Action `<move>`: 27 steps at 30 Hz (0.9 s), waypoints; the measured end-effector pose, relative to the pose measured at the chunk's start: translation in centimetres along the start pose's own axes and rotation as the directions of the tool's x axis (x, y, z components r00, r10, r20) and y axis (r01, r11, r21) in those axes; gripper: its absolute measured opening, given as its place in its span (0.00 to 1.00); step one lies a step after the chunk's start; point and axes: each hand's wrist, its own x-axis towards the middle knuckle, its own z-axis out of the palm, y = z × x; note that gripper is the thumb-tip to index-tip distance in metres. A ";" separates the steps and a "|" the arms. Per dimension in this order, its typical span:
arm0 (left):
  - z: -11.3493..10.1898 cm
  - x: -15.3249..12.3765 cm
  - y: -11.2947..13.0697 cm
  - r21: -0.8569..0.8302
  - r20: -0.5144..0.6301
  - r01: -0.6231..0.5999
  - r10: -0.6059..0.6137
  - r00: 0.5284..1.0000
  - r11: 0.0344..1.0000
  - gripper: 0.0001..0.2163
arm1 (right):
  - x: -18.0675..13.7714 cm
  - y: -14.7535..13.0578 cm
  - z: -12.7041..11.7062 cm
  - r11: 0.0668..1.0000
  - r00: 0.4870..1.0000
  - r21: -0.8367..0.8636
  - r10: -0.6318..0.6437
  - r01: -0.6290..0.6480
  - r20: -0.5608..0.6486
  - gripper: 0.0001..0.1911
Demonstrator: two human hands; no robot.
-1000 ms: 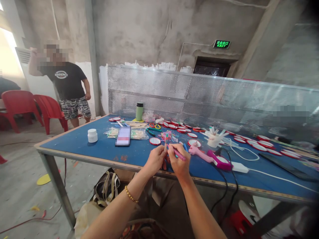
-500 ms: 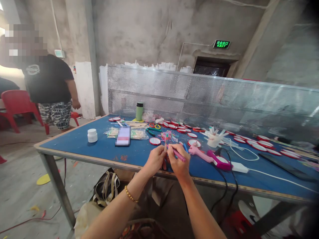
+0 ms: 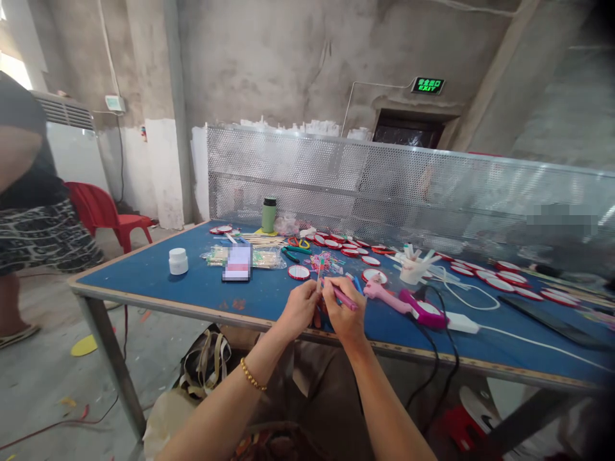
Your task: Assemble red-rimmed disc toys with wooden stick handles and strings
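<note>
My left hand (image 3: 300, 308) is closed in a pinch on a thin wooden stick (image 3: 319, 274) that points up over the near edge of the blue table (image 3: 144, 276). My right hand (image 3: 342, 312) is closed round a pink pen-like tool (image 3: 344, 297), its tip held against the stick. Both hands touch each other. A pink glue gun (image 3: 398, 299) lies just right of them. Round red-rimmed mirrors (image 3: 298, 272) lie beyond the hands.
A white jar (image 3: 178, 261), a green bottle (image 3: 269, 214), packs of sticks (image 3: 262, 257), a white cup of sticks (image 3: 413, 269) and cables (image 3: 523, 339) lie on the table. A perforated metal screen (image 3: 384, 186) backs it. A person (image 3: 29, 205) walks at far left by a red chair (image 3: 103, 214).
My hands have stayed in place on the stick and the pink tool. The person at the left has walked closer, toward the left edge of the view.
</note>
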 end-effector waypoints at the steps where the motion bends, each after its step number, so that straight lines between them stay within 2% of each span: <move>1: 0.0 0.0 0.0 0.000 0.000 -0.003 0.003 1.000 1.000 0.16 | 0.0 0.0 0.0 1.000 1.000 -0.003 0.001 -0.001 -0.002 0.08; 27: 0.0 0.0 0.0 0.023 -0.002 -0.005 0.005 1.000 1.000 0.18 | 0.0 0.1 0.0 1.000 1.000 -0.017 -0.016 0.016 -0.007 0.07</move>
